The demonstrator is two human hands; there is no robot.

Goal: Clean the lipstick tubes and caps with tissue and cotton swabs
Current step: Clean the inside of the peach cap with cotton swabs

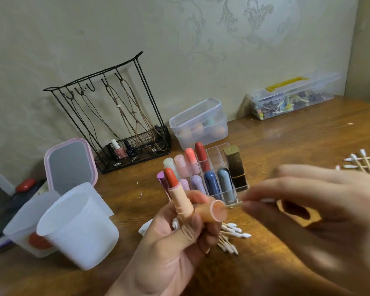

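Note:
My left hand grips a peach lipstick tube upright, its red bullet raised, and also holds the matching peach cap with its open mouth facing right. My right hand, blurred, pinches a cotton swab whose tip sits at the cap's mouth. Used swabs lie on the table below my left hand. A clear organizer behind holds several lipsticks in pastel, red, blue and grey, plus a gold and black tube.
Two translucent white cups stand at the left, in front of a pink-framed mirror. A black wire rack and clear plastic boxes stand by the wall. More swabs lie at the right edge.

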